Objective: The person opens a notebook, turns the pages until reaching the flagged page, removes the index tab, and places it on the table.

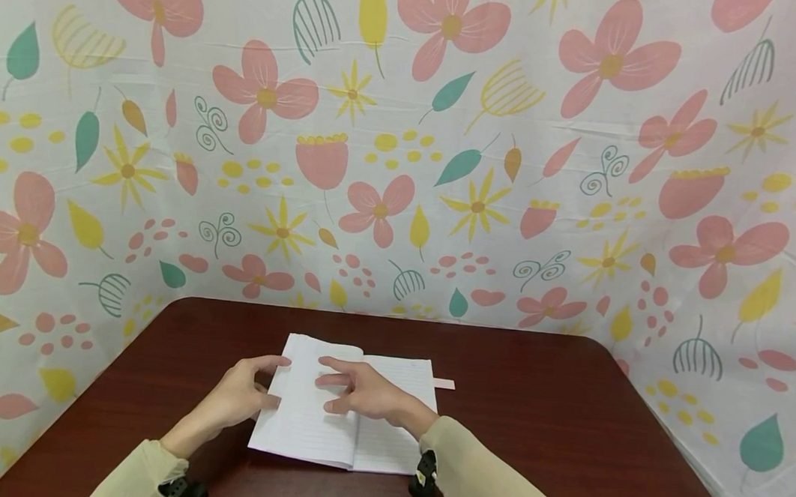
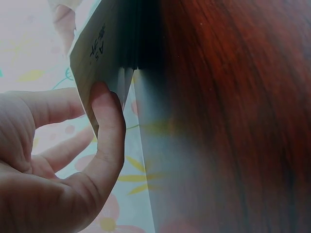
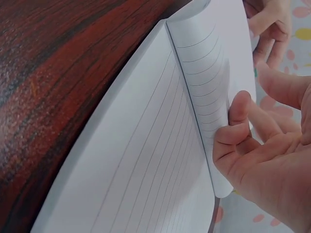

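Note:
An open notebook (image 1: 394,447) with white ruled pages lies on the dark table. My left hand (image 1: 233,394) grips its left edge, thumb and fingers on either side of the cover (image 2: 104,56), which is tilted up and bears handwriting in the left wrist view. Over the left page, my right hand (image 1: 369,392) has its fingers spread loosely, fingertips right at the paper. The right wrist view shows that left leaf (image 3: 204,73) bowed up beside the spine, while the right-hand page (image 3: 146,141) lies flat.
A pale pink tab (image 1: 444,384) sticks out past the notebook's right edge. The reddish-brown table (image 1: 531,406) has rounded far corners. Behind and beside it hangs a white cloth (image 1: 369,277) printed with flowers and leaves. Both wrists carry black straps (image 1: 424,475).

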Demonstrator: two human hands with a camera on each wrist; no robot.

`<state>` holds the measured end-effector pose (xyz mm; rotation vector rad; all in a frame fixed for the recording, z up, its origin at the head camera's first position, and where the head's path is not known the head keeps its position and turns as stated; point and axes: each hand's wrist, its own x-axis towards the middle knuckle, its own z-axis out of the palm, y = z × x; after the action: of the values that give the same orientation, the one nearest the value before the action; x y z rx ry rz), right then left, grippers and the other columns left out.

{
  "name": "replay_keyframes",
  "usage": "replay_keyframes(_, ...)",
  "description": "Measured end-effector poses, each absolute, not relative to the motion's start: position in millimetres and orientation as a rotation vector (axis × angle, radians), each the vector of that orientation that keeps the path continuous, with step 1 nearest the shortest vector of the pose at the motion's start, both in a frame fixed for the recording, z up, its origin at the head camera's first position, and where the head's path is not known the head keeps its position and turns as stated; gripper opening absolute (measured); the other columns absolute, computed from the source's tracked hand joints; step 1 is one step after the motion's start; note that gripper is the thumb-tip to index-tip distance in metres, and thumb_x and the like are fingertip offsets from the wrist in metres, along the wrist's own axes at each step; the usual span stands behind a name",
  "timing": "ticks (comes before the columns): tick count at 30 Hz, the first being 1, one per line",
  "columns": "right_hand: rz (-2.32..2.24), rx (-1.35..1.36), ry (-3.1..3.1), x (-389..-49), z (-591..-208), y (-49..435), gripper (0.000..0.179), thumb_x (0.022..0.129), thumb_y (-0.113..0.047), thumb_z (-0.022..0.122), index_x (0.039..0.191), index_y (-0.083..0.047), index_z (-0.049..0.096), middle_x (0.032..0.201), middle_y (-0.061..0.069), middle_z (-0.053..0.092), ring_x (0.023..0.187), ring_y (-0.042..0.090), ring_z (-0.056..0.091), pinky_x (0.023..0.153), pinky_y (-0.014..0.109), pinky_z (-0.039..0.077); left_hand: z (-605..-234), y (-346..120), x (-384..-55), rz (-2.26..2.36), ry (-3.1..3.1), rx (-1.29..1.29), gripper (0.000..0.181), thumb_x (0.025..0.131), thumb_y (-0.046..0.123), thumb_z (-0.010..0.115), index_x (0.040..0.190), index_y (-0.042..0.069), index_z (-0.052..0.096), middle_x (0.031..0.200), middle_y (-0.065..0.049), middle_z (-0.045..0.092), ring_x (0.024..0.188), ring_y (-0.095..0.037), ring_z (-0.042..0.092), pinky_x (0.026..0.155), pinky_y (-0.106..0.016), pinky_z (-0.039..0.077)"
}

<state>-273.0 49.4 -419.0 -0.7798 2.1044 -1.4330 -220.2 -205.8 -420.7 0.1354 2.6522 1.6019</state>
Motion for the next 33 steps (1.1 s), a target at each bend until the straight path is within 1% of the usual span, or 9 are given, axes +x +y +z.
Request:
replay_keyframes(4, -1.432, -0.781, 2.094, -272.1, -418.5, 48.5, 0.075, 0.093, 0.002, 0.077, 0.160, -0.010, 0.045, 0.140, 0.013, 0.067, 0.098, 0.015, 0.068, 0.073, 0.023, 0.048, -421.0, -206.0, -219.9, 1.594, 2.642, 0.103, 0.043, 0.086, -0.009, 0.076, 0.128, -0.005, 0.069, 0.100, -0.014, 0.072, 0.072, -0.025, 0.073, 0.060, -0.042, 0.061)
replay_keyframes(8, -1.427, -0.761, 2.097, -272.6, -420.3, 47.1, 0.074, 0.093, 0.002, 0.077, 0.159, -0.011, 0.047, 0.139, 0.011, 0.067, 0.090, 0.014, 0.067, 0.076, 0.023, 0.049, -422.0, -205.1, -219.8, 1.606, 2.651, 0.068, 0.029, 0.092, -0.005, 0.073, 0.122, -0.004, 0.073, 0.109, -0.015, 0.070, 0.074, -0.024, 0.073, 0.059, -0.042, 0.061)
replay_keyframes(11, -1.421, -0.754, 2.099, -272.8, -420.4, 47.2, 0.074, 0.093, 0.000, 0.078, 0.159, -0.012, 0.048, 0.139, 0.010, 0.068, 0.087, 0.012, 0.067, 0.075, 0.023, 0.049, -422.4, -204.3, -220.1, 1.608, 2.647, 0.062, 0.031, 0.091, -0.003, 0.077, 0.121, -0.004, 0.073, 0.110, -0.017, 0.070, 0.074, -0.025, 0.074, 0.059, -0.042, 0.062)
replay_keyframes(15, -1.428, -0.760, 2.107, -272.0, -419.2, 48.2, 0.071, 0.093, 0.001, 0.077, 0.158, -0.011, 0.050, 0.138, 0.010, 0.068, 0.102, 0.014, 0.069, 0.073, 0.023, 0.049, -422.8, -204.2, -220.4, 1.587, 2.659, 0.080, 0.038, 0.083, -0.004, 0.083, 0.120, -0.004, 0.073, 0.104, -0.015, 0.071, 0.071, -0.025, 0.073, 0.060, -0.042, 0.061)
replay_keyframes(18, -1.428, -0.763, 2.143, -272.2, -417.7, 50.3, 0.067, 0.092, 0.000, 0.078, 0.154, -0.011, 0.056, 0.134, 0.010, 0.071, 0.108, 0.016, 0.067, 0.073, 0.025, 0.048, -423.0, -204.4, -220.6, 1.575, 2.682, 0.094, 0.038, 0.081, -0.007, 0.084, 0.118, -0.004, 0.075, 0.110, -0.015, 0.069, 0.071, -0.024, 0.073, 0.060, -0.041, 0.061)
replay_keyframes(24, -1.342, -0.793, 2.231, -271.1, -412.8, 66.2, 0.058, 0.090, -0.003, 0.081, 0.145, -0.012, 0.064, 0.119, 0.004, 0.074, 0.091, 0.019, 0.066, 0.076, 0.028, 0.051, -421.7, -204.6, -220.6, 1.592, 2.679, 0.084, 0.038, 0.080, -0.009, 0.083, 0.117, -0.003, 0.076, 0.118, -0.019, 0.065, 0.069, -0.024, 0.072, 0.060, -0.041, 0.061)
replay_keyframes(26, -1.282, -0.821, 2.285, -271.1, -411.3, 75.1, 0.056, 0.090, -0.006, 0.082, 0.143, -0.012, 0.066, 0.117, 0.004, 0.074, 0.085, 0.019, 0.064, 0.073, 0.029, 0.051, -421.2, -204.7, -220.4, 1.587, 2.684, 0.077, 0.039, 0.080, -0.009, 0.083, 0.117, -0.002, 0.076, 0.118, -0.018, 0.065, 0.069, -0.024, 0.072, 0.060, -0.040, 0.061)
replay_keyframes(30, -1.152, -0.883, 2.419, -271.8, -410.5, 96.8, 0.056, 0.088, -0.011, 0.085, 0.141, -0.009, 0.066, 0.116, 0.008, 0.072, 0.076, 0.018, 0.060, 0.067, 0.030, 0.050, -420.7, -204.5, -220.0, 1.582, 2.691, 0.075, 0.040, 0.080, -0.009, 0.083, 0.118, -0.002, 0.076, 0.112, -0.016, 0.067, 0.068, -0.024, 0.071, 0.060, -0.040, 0.060)
replay_keyframes(33, -1.066, -0.909, 2.497, -271.8, -411.3, 114.5, 0.059, 0.087, -0.014, 0.086, 0.141, -0.006, 0.066, 0.115, 0.010, 0.071, 0.069, 0.014, 0.056, 0.064, 0.029, 0.048, -420.5, -204.2, -219.5, 1.575, 2.696, 0.079, 0.040, 0.080, -0.009, 0.083, 0.118, -0.001, 0.076, 0.113, -0.016, 0.067, 0.067, -0.023, 0.071, 0.060, -0.040, 0.060)
